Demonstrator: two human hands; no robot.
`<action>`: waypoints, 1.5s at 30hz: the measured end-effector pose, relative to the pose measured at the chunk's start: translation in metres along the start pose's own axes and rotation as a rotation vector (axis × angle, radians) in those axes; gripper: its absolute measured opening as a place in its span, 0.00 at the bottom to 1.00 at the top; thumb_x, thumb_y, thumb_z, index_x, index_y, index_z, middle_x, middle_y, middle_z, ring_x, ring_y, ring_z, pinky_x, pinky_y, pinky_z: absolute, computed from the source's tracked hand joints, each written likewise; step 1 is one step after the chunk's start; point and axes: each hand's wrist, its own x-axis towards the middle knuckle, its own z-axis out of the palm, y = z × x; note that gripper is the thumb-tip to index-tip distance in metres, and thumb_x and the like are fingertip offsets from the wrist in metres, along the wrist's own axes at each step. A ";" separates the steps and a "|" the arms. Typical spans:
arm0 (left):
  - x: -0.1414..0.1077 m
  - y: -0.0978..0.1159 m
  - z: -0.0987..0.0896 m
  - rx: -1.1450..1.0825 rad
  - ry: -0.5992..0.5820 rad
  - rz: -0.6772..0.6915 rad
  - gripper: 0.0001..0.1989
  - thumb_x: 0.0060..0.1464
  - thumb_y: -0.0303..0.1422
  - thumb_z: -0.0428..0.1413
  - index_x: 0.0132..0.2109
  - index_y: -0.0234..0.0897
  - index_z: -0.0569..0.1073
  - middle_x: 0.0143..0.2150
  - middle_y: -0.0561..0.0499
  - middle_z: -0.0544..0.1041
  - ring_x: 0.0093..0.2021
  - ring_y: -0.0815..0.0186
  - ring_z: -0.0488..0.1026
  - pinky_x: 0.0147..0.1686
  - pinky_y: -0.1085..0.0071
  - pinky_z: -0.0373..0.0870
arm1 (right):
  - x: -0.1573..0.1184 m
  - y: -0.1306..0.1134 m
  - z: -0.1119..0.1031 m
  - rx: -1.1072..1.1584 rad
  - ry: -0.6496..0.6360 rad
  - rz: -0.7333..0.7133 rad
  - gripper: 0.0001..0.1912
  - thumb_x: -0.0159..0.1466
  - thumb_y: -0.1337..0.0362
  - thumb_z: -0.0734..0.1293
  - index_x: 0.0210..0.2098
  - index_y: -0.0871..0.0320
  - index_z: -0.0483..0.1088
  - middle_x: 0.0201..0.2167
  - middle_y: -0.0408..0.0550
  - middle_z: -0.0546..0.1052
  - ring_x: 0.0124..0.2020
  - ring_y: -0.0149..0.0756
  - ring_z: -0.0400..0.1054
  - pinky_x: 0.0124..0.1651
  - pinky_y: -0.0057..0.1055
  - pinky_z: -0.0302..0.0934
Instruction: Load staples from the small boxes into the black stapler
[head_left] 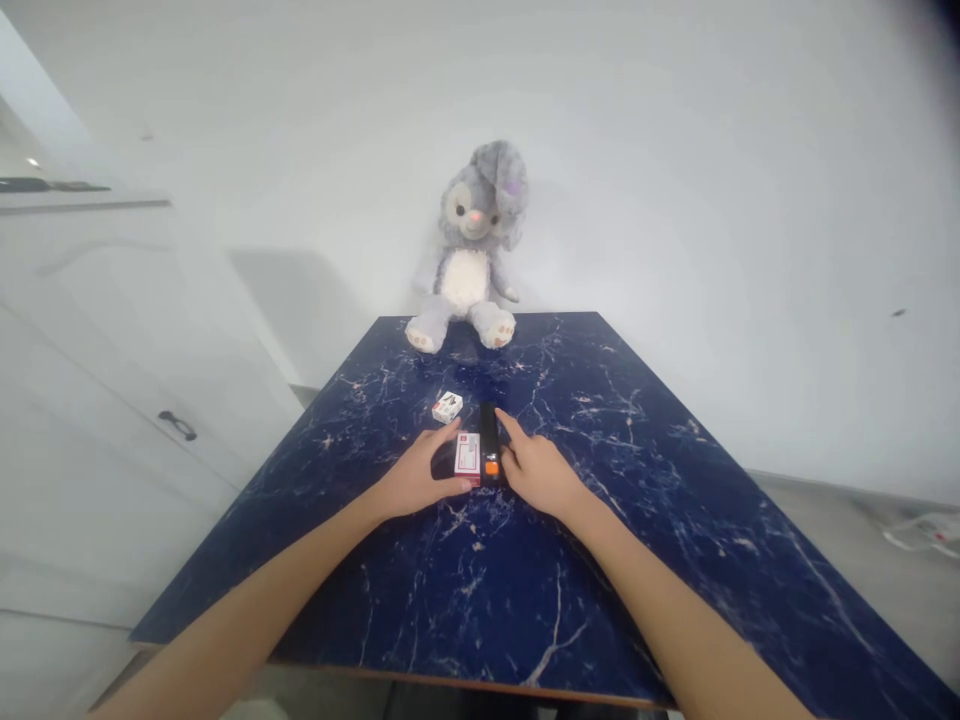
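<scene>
Head view: left hand [417, 478], fingers spread, straddles a white-and-red rectangular carton [466, 458]; right hand [537, 476], forefinger extended, lies beside a black oblong device [489, 440], both at 12 o'clock on a navy marble tabletop [675, 560]; a careless nudge could tip the device.

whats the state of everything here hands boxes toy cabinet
left hand, cupped around the red-and-white box
red-and-white box, lying flat
right hand, index fingertip at the black device
black device, lying flat, orange patch up
small white box, lying flat
plush bunny, sitting upright
white cabinet, shut
</scene>
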 end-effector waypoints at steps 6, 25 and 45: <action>0.032 -0.023 -0.005 0.070 0.373 -0.065 0.24 0.65 0.43 0.50 0.64 0.40 0.67 0.65 0.43 0.69 0.65 0.55 0.65 0.63 0.55 0.61 | 0.001 0.000 -0.001 0.034 -0.011 0.005 0.34 0.68 0.66 0.56 0.72 0.59 0.46 0.29 0.48 0.78 0.31 0.40 0.73 0.39 0.31 0.59; 0.025 -0.020 -0.009 0.060 -0.111 0.072 0.43 0.62 0.55 0.49 0.75 0.44 0.42 0.74 0.41 0.51 0.72 0.51 0.51 0.69 0.50 0.50 | 0.001 0.002 -0.002 0.059 -0.032 -0.004 0.34 0.69 0.67 0.56 0.72 0.58 0.44 0.28 0.46 0.77 0.29 0.38 0.72 0.37 0.30 0.59; 0.042 -0.007 0.020 0.203 0.010 0.136 0.55 0.46 0.55 0.65 0.73 0.42 0.50 0.74 0.41 0.53 0.73 0.46 0.49 0.70 0.51 0.50 | -0.001 -0.010 -0.022 -0.076 0.050 0.257 0.32 0.72 0.42 0.49 0.66 0.54 0.59 0.39 0.56 0.81 0.41 0.50 0.77 0.43 0.38 0.64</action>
